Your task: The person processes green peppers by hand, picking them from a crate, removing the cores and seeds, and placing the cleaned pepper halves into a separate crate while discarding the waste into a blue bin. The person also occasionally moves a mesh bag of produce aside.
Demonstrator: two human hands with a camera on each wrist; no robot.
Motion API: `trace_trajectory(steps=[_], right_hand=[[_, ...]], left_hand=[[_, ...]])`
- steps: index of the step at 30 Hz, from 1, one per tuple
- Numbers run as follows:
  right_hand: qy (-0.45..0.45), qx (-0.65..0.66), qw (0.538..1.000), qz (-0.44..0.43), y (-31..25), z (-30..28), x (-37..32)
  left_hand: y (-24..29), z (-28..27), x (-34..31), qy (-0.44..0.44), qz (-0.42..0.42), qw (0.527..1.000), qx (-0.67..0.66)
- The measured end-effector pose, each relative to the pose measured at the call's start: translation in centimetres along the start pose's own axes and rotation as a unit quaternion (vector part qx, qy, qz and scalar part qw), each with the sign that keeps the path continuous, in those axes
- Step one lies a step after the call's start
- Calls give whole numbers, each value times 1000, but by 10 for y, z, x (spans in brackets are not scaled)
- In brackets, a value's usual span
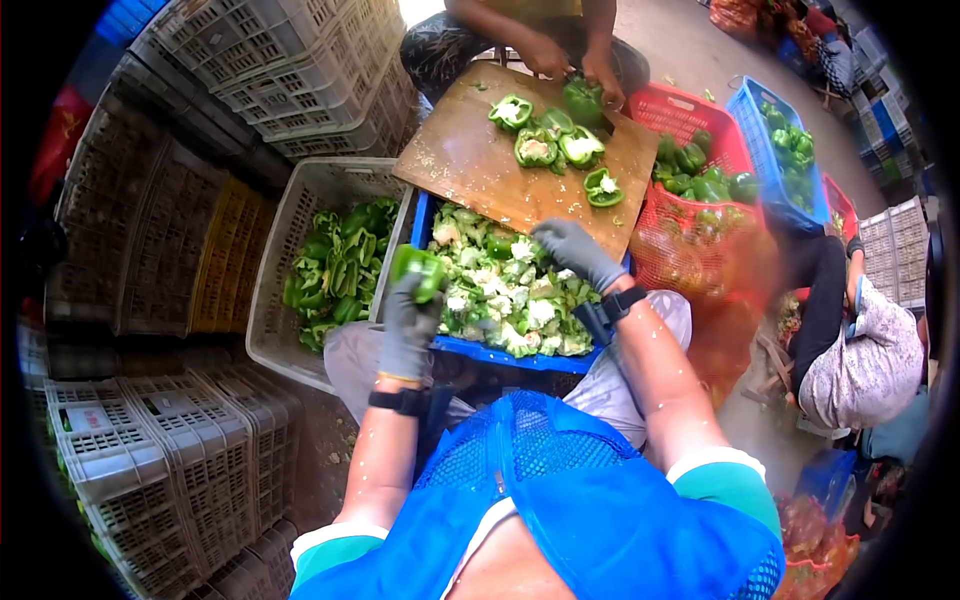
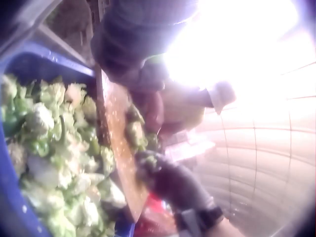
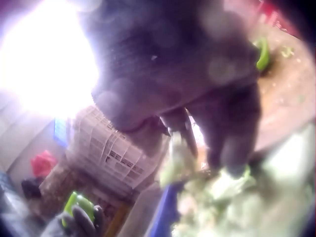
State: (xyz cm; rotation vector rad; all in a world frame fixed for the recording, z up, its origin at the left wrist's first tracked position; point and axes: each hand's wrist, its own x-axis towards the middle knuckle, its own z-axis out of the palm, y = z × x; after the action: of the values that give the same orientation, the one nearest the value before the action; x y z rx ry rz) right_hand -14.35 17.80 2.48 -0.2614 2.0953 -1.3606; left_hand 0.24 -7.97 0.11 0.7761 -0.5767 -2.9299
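Observation:
The gloved left hand grips a green pepper piece beside the blue crate's left edge. Pale pepper cores and seedy scraps fill that crate. Over its upper right part is the gloved right hand, fingers bent down at the scraps; in the right wrist view it pinches a pale green core piece. To the left, a grey crate holds hollowed green peppers.
A wooden board with cut peppers overlaps the blue crate's far edge. Across it, another person's hands hold a pepper. Stacked crates stand left; red and blue baskets of peppers stand right. Another person sits far right.

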Motion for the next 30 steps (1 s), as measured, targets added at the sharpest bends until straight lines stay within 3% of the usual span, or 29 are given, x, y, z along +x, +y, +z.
trace_trajectory(steps=[1,2,3,4,5,8,9,10,12,13,16,17,18,20,23,24,26,27,28,30], right_hand=[[-67,-156,985,-28,-16,-7,5],[-17,-202,976,-84,-18,-11,22],[35,-246,958,-141,-18,-16,44],[88,-287,933,-197,-23,-20,64],[136,-327,916,-190,-29,-22,86],[236,-411,859,-192,-28,-24,146],[217,-431,859,-171,-21,-22,154],[198,-451,857,-149,-17,-20,156],[148,-462,867,-116,-13,-15,154],[150,-490,849,-128,-8,-13,152],[110,-167,971,-135,-3,-9,141],[42,118,984,-125,1,-9,131],[-25,392,914,-103,-12,-10,109],[-72,614,781,-96,-21,-10,67],[50,486,871,58,54,5,89],[14,460,886,57,39,1,73],[-67,483,873,-8,-15,20,26],[-174,463,869,-2,-5,23,20],[-246,406,880,4,-50,29,-21],[-246,244,938,-6,-32,48,-24]], left_hand=[[15,13,-5,-78,11,985,-154],[29,27,-10,-156,21,940,-302],[36,26,-19,-65,162,964,-201],[43,30,-28,-64,127,973,-184],[41,18,-21,-48,110,975,-188],[27,8,-15,-139,-2,979,-148],[19,5,-15,-108,-49,987,-108],[-1,19,-22,-5,14,999,-47],[-23,14,-24,16,-30,999,5],[-31,19,-28,26,-49,998,20],[-44,14,-28,45,-80,995,36],[-48,10,-25,50,-88,994,36],[-50,6,-21,44,-88,995,30],[-55,-1,-9,30,-87,995,35],[-58,-1,8,33,-105,992,66],[-58,-6,20,11,-107,990,87],[-50,31,19,70,-84,988,104],[-48,34,23,65,-130,988,55],[-39,41,17,-102,-182,978,19],[-47,35,31,-171,-198,965,36]])
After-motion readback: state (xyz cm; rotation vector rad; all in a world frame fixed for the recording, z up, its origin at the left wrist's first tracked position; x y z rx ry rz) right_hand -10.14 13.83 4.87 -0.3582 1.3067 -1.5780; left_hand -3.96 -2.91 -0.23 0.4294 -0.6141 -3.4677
